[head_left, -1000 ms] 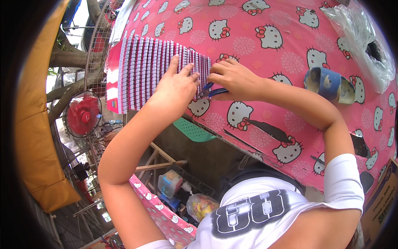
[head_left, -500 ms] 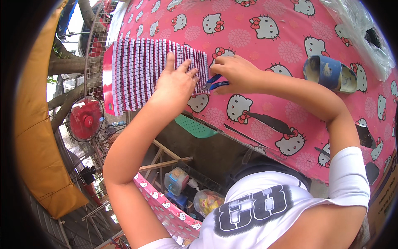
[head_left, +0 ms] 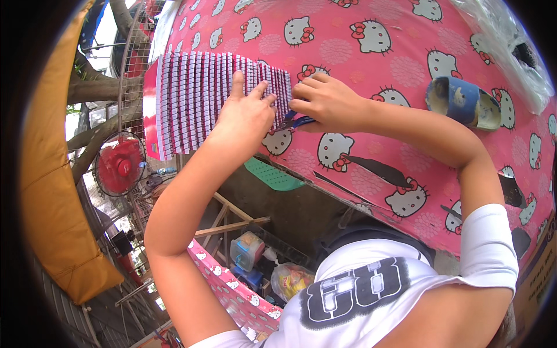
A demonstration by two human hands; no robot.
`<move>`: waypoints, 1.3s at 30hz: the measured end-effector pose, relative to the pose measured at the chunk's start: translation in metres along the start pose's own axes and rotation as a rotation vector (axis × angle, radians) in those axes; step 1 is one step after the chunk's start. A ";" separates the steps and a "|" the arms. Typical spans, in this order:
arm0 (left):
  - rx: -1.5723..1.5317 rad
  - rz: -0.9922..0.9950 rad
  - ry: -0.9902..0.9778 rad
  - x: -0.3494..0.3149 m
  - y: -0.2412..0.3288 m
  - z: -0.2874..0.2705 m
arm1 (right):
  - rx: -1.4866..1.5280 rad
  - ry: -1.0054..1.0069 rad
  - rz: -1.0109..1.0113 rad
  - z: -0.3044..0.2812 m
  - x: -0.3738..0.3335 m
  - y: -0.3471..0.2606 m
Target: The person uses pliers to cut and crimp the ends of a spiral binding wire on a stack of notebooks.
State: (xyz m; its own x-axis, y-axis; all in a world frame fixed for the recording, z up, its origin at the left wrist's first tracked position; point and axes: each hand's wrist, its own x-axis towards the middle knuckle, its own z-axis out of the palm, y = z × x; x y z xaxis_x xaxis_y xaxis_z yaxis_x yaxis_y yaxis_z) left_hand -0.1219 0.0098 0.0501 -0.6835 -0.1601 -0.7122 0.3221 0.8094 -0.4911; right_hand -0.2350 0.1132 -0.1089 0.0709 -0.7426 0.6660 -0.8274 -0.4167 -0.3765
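Note:
A pink board carrying many rows of small white-and-pink pieces (head_left: 191, 98) lies at the left end of the pink patterned table (head_left: 371, 75). My left hand (head_left: 246, 116) rests flat on its right part, fingers spread. Close beside it, my right hand (head_left: 331, 104) grips small blue-handled pliers (head_left: 303, 121). Their jaws point left, at the board's near right corner, by my left hand's edge. Whether the jaws touch a piece is too small to tell. My right fingers cover part of the handles.
A blue, stained cylindrical container (head_left: 461, 100) lies on its side at the right. Clear plastic (head_left: 510, 52) covers the far right corner. The tablecloth has torn dark patches (head_left: 380, 173) near the front edge. Below are a green perforated plastic piece (head_left: 272, 174) and a red fan (head_left: 120, 165).
My right hand has shifted slightly left and its fingers have tightened over the pliers, whose handles look closer together. My left hand and the board stay in place.

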 end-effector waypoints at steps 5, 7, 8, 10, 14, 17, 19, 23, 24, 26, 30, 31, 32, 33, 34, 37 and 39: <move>0.016 0.008 -0.030 0.001 0.000 -0.003 | 0.171 -0.142 0.153 0.007 0.008 -0.002; 0.035 0.019 -0.055 0.001 -0.002 -0.003 | 0.437 -0.316 0.375 -0.001 0.015 0.003; 0.043 0.016 -0.058 0.002 -0.001 -0.004 | 0.572 -0.418 0.546 -0.005 0.021 0.006; 0.058 0.012 -0.063 0.002 0.001 -0.005 | 0.842 -0.619 0.891 -0.010 0.031 0.011; 0.095 0.040 -0.056 0.006 0.004 -0.001 | 0.585 -0.519 0.589 -0.005 0.020 0.007; 0.080 0.016 -0.061 0.006 0.004 0.003 | 0.194 -0.333 0.282 -0.007 0.006 0.006; 0.070 0.009 -0.057 0.006 0.003 0.001 | 0.098 -0.240 0.200 -0.003 0.000 0.007; 0.066 0.006 -0.075 0.007 0.004 -0.002 | 0.052 -0.154 0.087 0.007 0.001 0.010; 0.062 0.009 -0.069 0.007 0.004 -0.001 | 0.061 -0.178 0.096 0.007 0.001 0.010; 0.054 0.014 -0.058 0.007 0.004 0.001 | 0.077 -0.224 0.114 0.006 0.002 0.010; 0.064 0.012 -0.079 0.007 0.004 -0.003 | 0.055 -0.236 0.098 0.002 0.003 0.010; 0.060 0.015 -0.085 0.007 0.005 -0.003 | 0.059 -0.220 0.084 0.005 0.004 0.010; 0.057 0.017 -0.092 0.007 0.005 -0.005 | 0.061 -0.201 0.068 0.008 0.004 0.011; 0.055 0.019 -0.098 0.006 0.005 -0.005 | 0.100 -0.199 0.070 0.011 0.003 0.013; 0.066 0.024 -0.100 0.006 0.004 -0.005 | 0.138 -0.196 0.073 0.013 0.003 0.014; 0.075 0.032 -0.110 0.007 0.004 -0.005 | 0.512 -0.488 0.378 0.002 0.019 0.016; 0.101 0.027 -0.109 0.010 0.007 -0.003 | 0.746 -0.641 0.637 -0.003 0.024 0.018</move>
State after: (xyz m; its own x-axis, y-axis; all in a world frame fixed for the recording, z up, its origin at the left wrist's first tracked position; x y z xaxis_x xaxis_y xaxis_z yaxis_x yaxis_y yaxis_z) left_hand -0.1284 0.0152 0.0413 -0.6005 -0.2038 -0.7732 0.4074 0.7540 -0.5152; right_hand -0.2497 0.0894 -0.0982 0.2059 -0.9678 -0.1451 -0.2977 0.0793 -0.9514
